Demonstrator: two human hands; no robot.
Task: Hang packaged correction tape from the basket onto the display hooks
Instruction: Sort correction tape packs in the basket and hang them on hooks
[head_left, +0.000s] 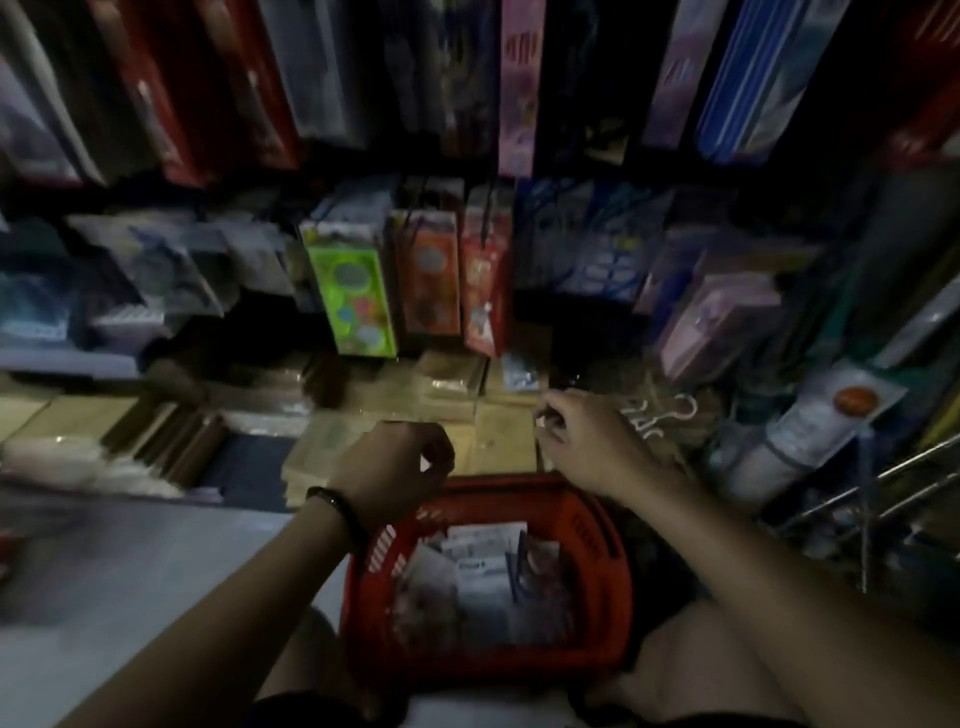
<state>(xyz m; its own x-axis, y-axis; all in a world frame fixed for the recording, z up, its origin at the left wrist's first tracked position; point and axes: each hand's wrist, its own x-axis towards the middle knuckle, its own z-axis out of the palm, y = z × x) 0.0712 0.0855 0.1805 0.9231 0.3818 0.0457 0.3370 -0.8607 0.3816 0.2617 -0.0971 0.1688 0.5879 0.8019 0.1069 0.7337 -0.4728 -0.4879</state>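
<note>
A red plastic basket (597, 525) sits on the floor between my knees, holding several pale packaged correction tapes (480, 558). Just above the basket's far rim my left hand (395, 473) hovers with curled fingers; whether it pinches anything is hidden by blur. My right hand (582, 441) reaches forward past the basket toward the low shelf, fingers bent together around something small and pale that I cannot make out. Display hooks with hanging packs (485, 218) are above, in the dark middle of the rack.
A green pack (356, 301), an orange pack (431, 280) and a red pack (480, 291) hang in the centre row. Tan flat packets (452, 384) line the low shelf. White hooks (660, 410) lie right of my right hand. Metal rods (883, 483) jut out at right.
</note>
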